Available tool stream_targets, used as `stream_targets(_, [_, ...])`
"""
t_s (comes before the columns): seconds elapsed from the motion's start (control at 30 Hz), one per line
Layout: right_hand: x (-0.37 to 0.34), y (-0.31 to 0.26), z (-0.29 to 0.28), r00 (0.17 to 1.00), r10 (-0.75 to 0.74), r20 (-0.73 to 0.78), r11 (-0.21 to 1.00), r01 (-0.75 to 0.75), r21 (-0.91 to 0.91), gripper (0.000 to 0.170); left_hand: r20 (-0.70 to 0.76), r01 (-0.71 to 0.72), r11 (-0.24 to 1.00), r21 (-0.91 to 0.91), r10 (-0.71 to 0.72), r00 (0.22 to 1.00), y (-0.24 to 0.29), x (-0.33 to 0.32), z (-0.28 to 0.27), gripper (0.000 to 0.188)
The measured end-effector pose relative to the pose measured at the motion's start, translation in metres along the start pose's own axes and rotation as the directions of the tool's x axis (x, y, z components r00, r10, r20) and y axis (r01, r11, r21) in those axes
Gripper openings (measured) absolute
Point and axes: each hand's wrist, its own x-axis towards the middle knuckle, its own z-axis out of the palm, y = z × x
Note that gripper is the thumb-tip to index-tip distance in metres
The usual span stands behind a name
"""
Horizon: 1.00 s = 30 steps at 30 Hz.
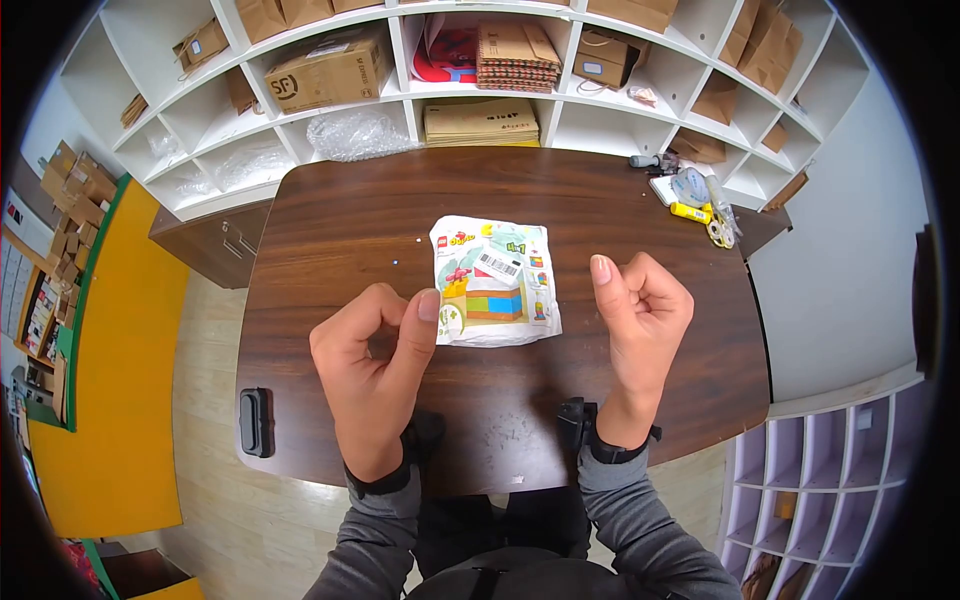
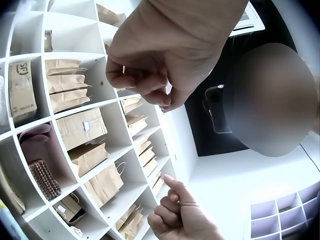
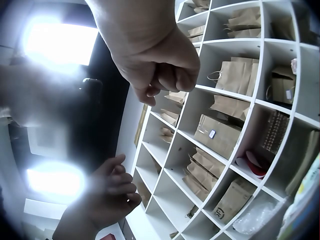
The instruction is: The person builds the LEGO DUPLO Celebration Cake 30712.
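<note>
Left hand [image 1: 372,385]: holding nothing, fingers curled, thumb straight, narrow gap between them.
Right hand [image 1: 643,318]: holding nothing, fingers folded in, thumb raised; some fingertips hidden.
White packet [image 1: 495,303]: on the table [image 1: 345,215], between the hands; a barcode sticker [image 1: 497,266] covers some print.
Black case [image 1: 256,422]: left of the left hand.
Pile [image 1: 692,190]: beyond the right hand; overlapping, hard to tell apart.

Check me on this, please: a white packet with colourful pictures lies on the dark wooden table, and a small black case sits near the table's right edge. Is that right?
Not quite: the black case sits near the table's left edge, as the head view shows. The white packet with colourful pictures does lie on the dark wooden table.
</note>
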Motion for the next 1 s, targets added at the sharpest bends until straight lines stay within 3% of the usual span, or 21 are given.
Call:
stream_targets(0.13, [0.000,-0.001,-0.001,1.000,-0.002,0.021,0.999,0.003,-0.044,0.043,0.013,0.055,0.998,0.006,-0.055,0.998,0.002,0.000,0.002,0.031])
stream_targets(0.4, [-0.005,-0.004,0.002,0.977,0.045,0.207,0.996,-0.028,-0.087,0.043,0.030,0.097,0.995,0.005,-0.097,0.995,0.003,0.000,0.008,0.026])
stream_targets(0.63, [-0.007,-0.005,0.003,0.946,0.082,0.313,0.990,-0.043,-0.131,0.040,0.157,0.035,0.997,0.063,-0.044,0.987,0.006,-0.001,0.014,0.012])
stream_targets(0.8, [-0.008,-0.005,0.004,0.929,0.089,0.359,0.984,-0.028,-0.174,0.039,0.181,-0.038,0.998,0.058,0.027,0.983,0.003,-0.001,0.017,0.018])
stream_targets(1.0, [-0.008,-0.010,0.006,0.912,0.094,0.400,0.971,0.006,-0.241,0.036,0.248,-0.048,0.990,0.135,0.013,0.969,0.010,-0.001,0.017,0.016])
